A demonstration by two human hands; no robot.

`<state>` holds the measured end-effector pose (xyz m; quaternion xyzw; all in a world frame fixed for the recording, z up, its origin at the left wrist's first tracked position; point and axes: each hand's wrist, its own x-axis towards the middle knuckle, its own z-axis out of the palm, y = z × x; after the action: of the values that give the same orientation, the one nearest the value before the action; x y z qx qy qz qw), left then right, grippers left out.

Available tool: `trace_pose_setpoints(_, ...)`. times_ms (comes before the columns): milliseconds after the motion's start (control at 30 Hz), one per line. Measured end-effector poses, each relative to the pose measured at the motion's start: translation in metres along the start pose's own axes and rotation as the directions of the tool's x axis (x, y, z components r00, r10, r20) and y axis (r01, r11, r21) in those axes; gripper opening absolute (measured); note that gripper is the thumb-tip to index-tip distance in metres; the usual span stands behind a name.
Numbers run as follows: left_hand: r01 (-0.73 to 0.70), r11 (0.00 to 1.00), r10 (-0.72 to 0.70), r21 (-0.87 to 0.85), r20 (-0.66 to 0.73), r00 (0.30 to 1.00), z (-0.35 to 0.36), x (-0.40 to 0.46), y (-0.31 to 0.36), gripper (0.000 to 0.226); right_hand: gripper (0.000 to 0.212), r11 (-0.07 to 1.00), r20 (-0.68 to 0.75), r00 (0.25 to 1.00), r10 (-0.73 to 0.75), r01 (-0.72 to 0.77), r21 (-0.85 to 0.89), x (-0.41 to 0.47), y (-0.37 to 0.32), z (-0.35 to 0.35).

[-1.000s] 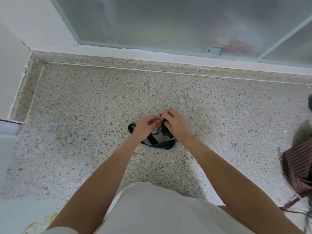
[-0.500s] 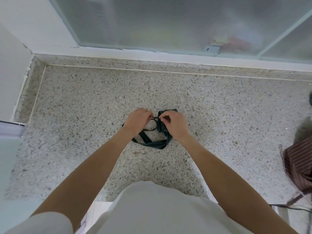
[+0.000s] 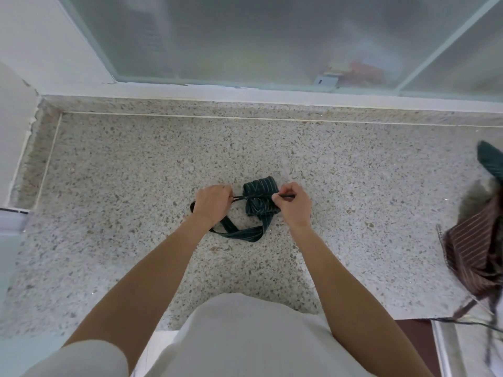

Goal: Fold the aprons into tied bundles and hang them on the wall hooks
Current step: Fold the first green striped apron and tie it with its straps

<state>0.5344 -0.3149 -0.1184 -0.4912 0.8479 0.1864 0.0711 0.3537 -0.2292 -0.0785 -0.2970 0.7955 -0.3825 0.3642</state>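
Dark green pinstriped cloth, an apron rolled into a small bundle (image 3: pixel 260 197), lies on the speckled stone tabletop (image 3: pixel 136 164) right between the two hands. A thin tie string (image 3: pixel 241 197) crosses the middle of the bundle and cinches it at the waist. The left hand (image 3: pixel 213 202) sits just to the left of the bundle, its fingers curled around one end of the string. The right hand (image 3: pixel 295 205) sits just to the right, touching the bundle's edge, and pinches the other end between thumb and bent fingers, with a short dark tip sticking out past the knuckles. The string runs taut from one hand to the other.

A wider strap (image 3: pixel 239 234) of the same striped fabric loops out from the lower end of the bundle, curves toward the person below the hands and passes under the left wrist, lying flat on the stone.

Far off to the right of the right hand, at the tabletop's edge, a brown striped apron (image 3: pixel 473 257) lies crumpled, with more dark green striped cloth (image 3: pixel 491 161) beyond it at the picture's border. Beyond both hands, a white sill runs below frosted glass panels (image 3: pixel 245 36).
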Motion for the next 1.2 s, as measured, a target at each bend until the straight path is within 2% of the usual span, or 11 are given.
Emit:
trace_pose_setpoints(100,-0.053,0.986,0.05,-0.158,-0.02,0.999,-0.002,-0.008,-0.006,0.031,0.013,0.99,0.097,0.991,-0.096,0.105,-0.098,0.001,-0.001,-0.017)
trace_pose_setpoints(200,-0.138,0.911,0.073,-0.39,-0.176,0.982,-0.004,-0.034,-0.012,0.029,0.016,0.841,0.02,0.882,-0.47,0.455,-0.292,-0.01,0.0,-0.034)
trace_pose_setpoints(300,-0.238,0.928,0.254,-0.287,0.02,0.967,0.004,-0.064,-0.005,0.029,0.012,0.654,0.156,0.737,-0.658,0.662,-0.366,-0.036,0.012,-0.03)
trace_pose_setpoints(400,-0.262,0.964,0.254,0.039,0.15,0.956,0.025,-0.079,-0.004,0.04,0.026,0.495,0.482,0.66,-0.577,0.751,-0.437,-0.06,0.038,-0.01)
trace_pose_setpoints(467,-0.197,0.98,0.196,0.027,0.041,0.98,0.026,-0.082,-0.003,0.032,0.049,0.377,0.607,0.693,-0.39,0.721,-0.581,-0.069,0.054,0.0)
trace_pose_setpoints(533,-0.172,0.977,0.174,-0.125,0.01,0.985,0.019,-0.086,0.003,0.025,0.06,0.317,0.588,0.772,-0.242,0.636,-0.704,-0.077,0.062,0.004)
trace_pose_setpoints(700,-0.122,0.884,0.215,-0.452,0.159,0.964,-0.008,-0.093,0.028,0.025,0.041,0.363,0.446,0.822,-0.355,0.561,-0.744,-0.083,0.058,0.003)
trace_pose_setpoints(833,-0.118,0.75,0.318,-0.651,0.199,0.927,-0.039,-0.102,0.048,0.048,0.017,0.57,0.256,0.843,-0.472,0.514,-0.641,-0.094,0.058,-0.025)
trace_pose_setpoints(900,-0.211,0.748,0.388,-0.629,0.156,0.909,-0.058,-0.105,0.066,0.042,0.012,0.697,0.134,0.846,-0.516,0.505,-0.509,-0.103,0.058,-0.05)
trace_pose_setpoints(1000,-0.373,0.792,0.478,-0.484,0.111,0.871,-0.078,-0.098,0.098,0.03,0.015,0.775,0.02,0.846,-0.534,0.499,-0.388,-0.119,0.058,-0.092)
trace_pose_setpoints(1200,-0.642,0.741,0.671,-0.196,0.245,0.7,-0.085,-0.093,0.195,0.007,0.015,0.904,-0.134,0.899,-0.417,0.396,-0.16,-0.168,0.072,-0.189)
